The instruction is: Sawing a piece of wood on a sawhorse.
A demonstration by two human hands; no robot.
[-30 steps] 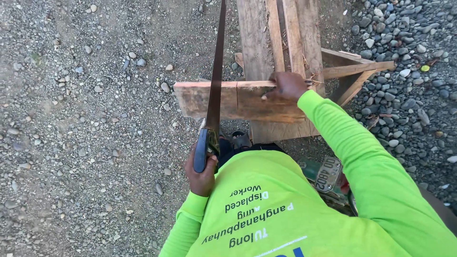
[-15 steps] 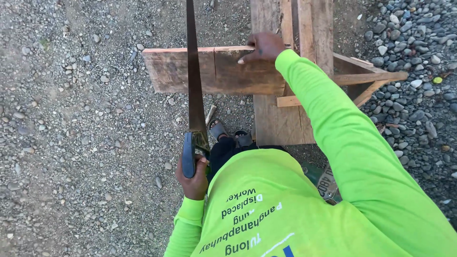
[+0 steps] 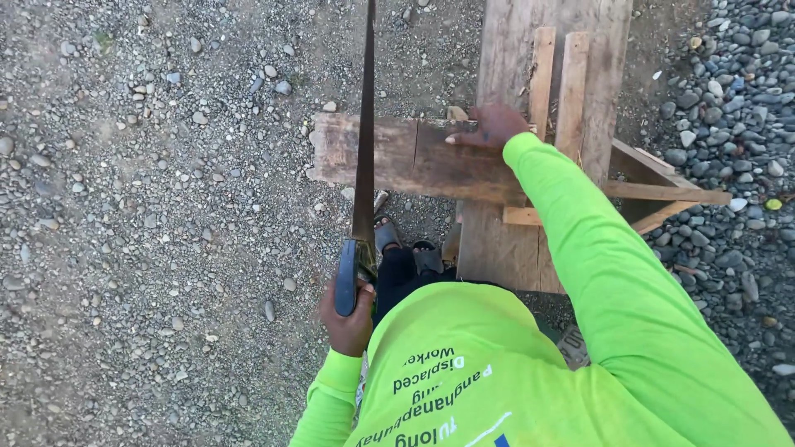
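My left hand (image 3: 348, 324) grips the blue handle (image 3: 346, 280) of a long hand saw. Its blade (image 3: 364, 141) runs straight away from me and crosses a weathered wooden plank (image 3: 397, 153) about a third of the way in from the plank's left end. My right hand (image 3: 490, 126) presses flat on the plank's far edge, where the plank rests across a wooden bench (image 3: 505, 58). The right arm is in a bright green sleeve (image 3: 596, 257). The plank's left part overhangs the gravel.
Two thin upright slats (image 3: 556, 83) and angled braces (image 3: 662, 194) belong to the bench. My sandalled foot (image 3: 406, 248) stands just below the plank. Fine gravel (image 3: 149, 223) spreads to the left, and larger grey stones (image 3: 737, 124) lie to the right.
The saw blade has swung from leaning right to nearly straight in view, still across the plank. My right hand stays pressed on the plank. The view has shifted slightly.
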